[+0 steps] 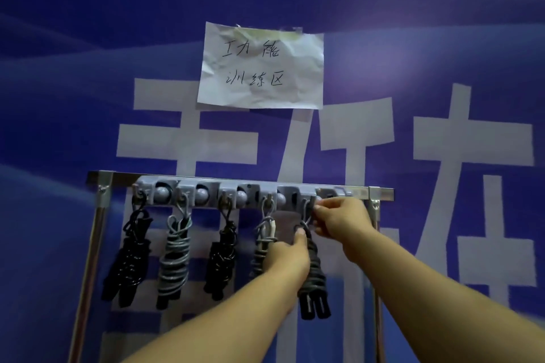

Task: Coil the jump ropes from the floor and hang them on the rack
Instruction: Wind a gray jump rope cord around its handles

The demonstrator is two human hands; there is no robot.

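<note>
A grey hook rack is fixed to a metal frame against the blue wall. Several coiled jump ropes hang from its hooks: a black one at far left, a grey one, another black one and a grey one partly behind my left hand. My left hand grips the upper part of a dark coiled rope with two black handles at its bottom. My right hand pinches that rope's loop at the fifth hook.
A crumpled white paper note with handwriting is taped to the wall above the rack. The frame's metal legs run down on both sides. Large white characters cover the blue banner behind.
</note>
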